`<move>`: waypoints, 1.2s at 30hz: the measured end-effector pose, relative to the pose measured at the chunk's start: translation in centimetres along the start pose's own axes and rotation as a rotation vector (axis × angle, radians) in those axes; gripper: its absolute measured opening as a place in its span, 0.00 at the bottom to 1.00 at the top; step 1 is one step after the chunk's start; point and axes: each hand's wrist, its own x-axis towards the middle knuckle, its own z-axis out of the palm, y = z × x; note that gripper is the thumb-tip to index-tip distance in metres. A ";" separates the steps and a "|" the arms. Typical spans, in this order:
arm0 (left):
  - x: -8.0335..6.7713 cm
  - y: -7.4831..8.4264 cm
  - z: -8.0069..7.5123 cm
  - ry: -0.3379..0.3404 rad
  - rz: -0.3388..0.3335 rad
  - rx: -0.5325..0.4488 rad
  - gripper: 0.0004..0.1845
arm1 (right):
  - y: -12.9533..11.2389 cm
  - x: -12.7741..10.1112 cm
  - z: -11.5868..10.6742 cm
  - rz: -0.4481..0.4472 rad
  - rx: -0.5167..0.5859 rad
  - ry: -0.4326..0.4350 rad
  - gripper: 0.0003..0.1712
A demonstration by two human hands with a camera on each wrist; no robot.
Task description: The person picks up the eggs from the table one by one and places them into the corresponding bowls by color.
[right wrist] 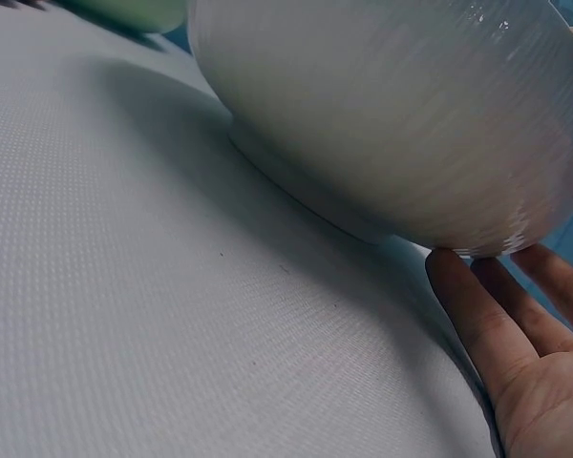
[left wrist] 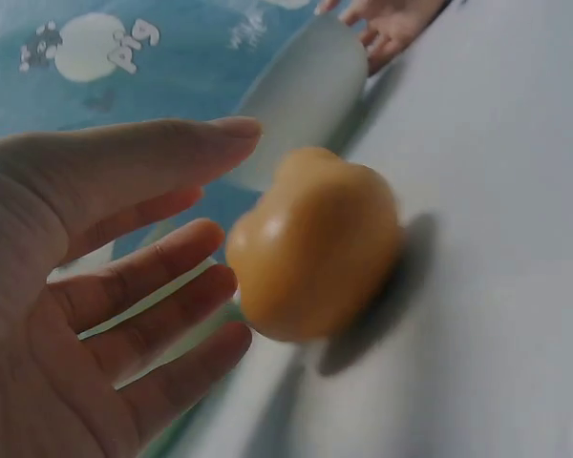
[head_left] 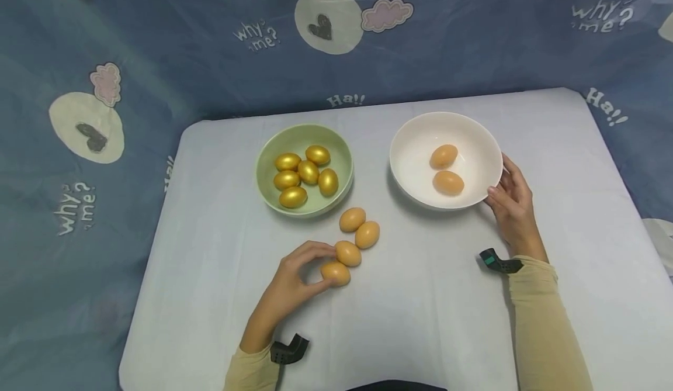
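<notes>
Far left there's just the blue cartoon-print cloth (head_left: 79,215) hanging around a table (head_left: 210,274) with a pale, finely woven cover. Next comes the left hand (head_left: 294,289), fingers and thumb curled round the nearest brown egg (head_left: 335,273), which lies on the table near the middle. In the wrist view the egg is smooth and a bit glossy, with the fingers (left wrist: 162,267) cupped close beside it. Three more brown eggs (head_left: 357,233) lie in a loose chain just beyond it, the closest one touching it. Farther back sits a round green bowl (head_left: 268,157) holding five shiny gold eggs (head_left: 306,172) (metallic-looking, packed together). To the right is a wide white bowl (head_left: 415,134), smooth and glazed, with two brown eggs (head_left: 446,169) inside. The right hand (head_left: 512,204) holds its near right rim, fingertips (right wrist: 468,305) under the bowl's curved wall.
</notes>
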 end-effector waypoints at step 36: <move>-1.0 -0.8 2.0 0.010 -0.148 -0.017 0.25 | -0.1 0.1 -0.1 0.028 -0.039 0.021 0.41</move>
